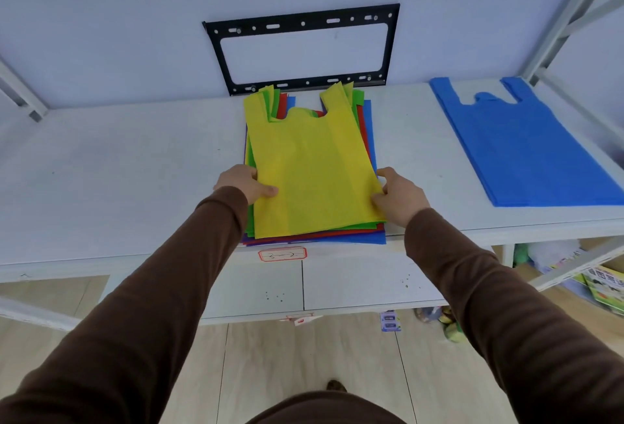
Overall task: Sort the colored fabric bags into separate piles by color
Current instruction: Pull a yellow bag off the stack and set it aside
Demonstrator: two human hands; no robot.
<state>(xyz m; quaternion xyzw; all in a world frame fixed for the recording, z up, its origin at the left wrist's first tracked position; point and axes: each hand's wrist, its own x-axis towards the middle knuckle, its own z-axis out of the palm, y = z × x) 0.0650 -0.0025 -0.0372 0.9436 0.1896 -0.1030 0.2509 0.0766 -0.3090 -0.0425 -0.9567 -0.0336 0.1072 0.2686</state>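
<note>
One mixed stack point(312, 236) of bags at the front edge of the white shelf point(118, 167), mid-width; yellow bag point(314, 167) on top, with green, red, blue and purple edges below, count unclear. One blue pile point(526, 143) at the shelf's right end, well apart. Left hand point(248, 183) and right hand point(398, 195) each pinch a side edge of the yellow bag, thumbs on top. Black bracket point(304, 48) on the wall behind the stack. Label point(282, 254) on the front edge.
</note>
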